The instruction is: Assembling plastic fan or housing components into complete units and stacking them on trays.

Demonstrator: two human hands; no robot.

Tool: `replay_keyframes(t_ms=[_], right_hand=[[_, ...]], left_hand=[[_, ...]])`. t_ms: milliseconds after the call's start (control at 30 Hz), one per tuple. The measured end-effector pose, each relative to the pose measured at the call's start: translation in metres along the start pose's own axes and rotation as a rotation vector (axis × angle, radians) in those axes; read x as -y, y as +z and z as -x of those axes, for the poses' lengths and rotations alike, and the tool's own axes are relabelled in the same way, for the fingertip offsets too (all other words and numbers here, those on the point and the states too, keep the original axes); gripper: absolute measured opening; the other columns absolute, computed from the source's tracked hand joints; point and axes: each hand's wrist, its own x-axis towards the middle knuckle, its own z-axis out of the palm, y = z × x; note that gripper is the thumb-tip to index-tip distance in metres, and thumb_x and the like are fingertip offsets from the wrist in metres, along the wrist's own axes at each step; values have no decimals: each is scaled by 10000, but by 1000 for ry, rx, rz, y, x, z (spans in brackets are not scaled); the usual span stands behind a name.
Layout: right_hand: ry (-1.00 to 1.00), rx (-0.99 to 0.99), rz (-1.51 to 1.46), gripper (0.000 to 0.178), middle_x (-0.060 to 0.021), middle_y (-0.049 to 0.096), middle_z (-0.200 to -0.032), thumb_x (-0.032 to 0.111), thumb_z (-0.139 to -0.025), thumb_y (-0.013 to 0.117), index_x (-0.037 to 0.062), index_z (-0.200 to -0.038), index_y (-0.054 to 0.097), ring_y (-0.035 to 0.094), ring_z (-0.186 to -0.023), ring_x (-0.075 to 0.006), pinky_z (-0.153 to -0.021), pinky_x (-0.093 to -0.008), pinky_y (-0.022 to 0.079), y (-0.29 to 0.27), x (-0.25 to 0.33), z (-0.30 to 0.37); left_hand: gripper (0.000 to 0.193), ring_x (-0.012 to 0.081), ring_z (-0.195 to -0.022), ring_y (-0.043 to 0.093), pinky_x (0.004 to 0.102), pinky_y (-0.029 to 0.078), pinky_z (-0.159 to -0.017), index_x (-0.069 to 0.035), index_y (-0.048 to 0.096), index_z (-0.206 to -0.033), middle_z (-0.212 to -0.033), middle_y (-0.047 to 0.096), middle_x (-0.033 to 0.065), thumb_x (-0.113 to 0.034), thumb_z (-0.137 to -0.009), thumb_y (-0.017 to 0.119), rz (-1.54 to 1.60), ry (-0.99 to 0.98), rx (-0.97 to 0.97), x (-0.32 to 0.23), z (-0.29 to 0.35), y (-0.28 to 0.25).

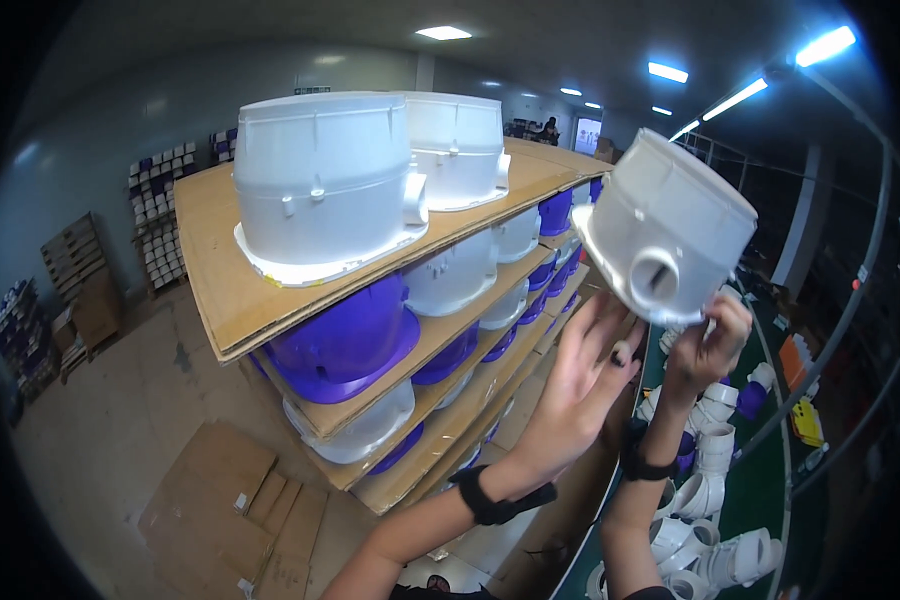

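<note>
A white plastic housing (675, 225), bucket-shaped with a flared flange and a round side spout, is held up tilted at the right. My right hand (710, 345) is closed on the flange's lower right edge. Below the flange's left part, my left hand (585, 375) has its fingers stretched upward and apart; whether the fingertips touch the flange cannot be made out. A dark mark shows on one of its fingertips. To the left, two similar white housings (320, 190) stand flange-down on the cardboard sheet (205, 235) topping a stack.
Layers of purple housings (345, 335) and white ones sit between the cardboard sheets below. At the right, a green conveyor belt (750, 490) carries several white pipe fittings (715, 450). Flattened cardboard (210, 495) lies on the floor; metal rails (850, 320) curve along the far right.
</note>
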Motion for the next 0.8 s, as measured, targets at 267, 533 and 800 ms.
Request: replay_keyframes(t_ms=[267, 533, 800], right_hand=[[-144, 177, -62, 218, -135, 515, -824, -129, -658, 474, 23, -813, 458, 539, -808, -303, -715, -376, 443, 101, -61, -40], [-33, 320, -296, 237, -150, 494, -830, -146, -670, 480, 9, -845, 445, 540, -768, -321, -639, -365, 436, 171, -85, -10], [-69, 667, -449, 370, -154, 548, -908, -161, -634, 460, 11, -961, 484, 559, -873, -334, -757, -360, 469, 178, -95, 0]], left_hand=[[682, 340, -1291, 182, 471, 201, -1025, -92, 58, -1350, -1412, 68, 196, -332, -872, 481, -79, -174, 55, -20, 70, -22], [648, 410, -1185, 347, 499, 312, -964, -52, 182, -1324, -1333, 266, 230, -394, -855, 471, -411, 21, -265, -73, 125, -30], [699, 434, -1163, 367, 535, 324, -940, -79, 151, -1344, -1347, 237, 243, -469, -846, 449, -737, 129, -520, -103, 170, -36]])
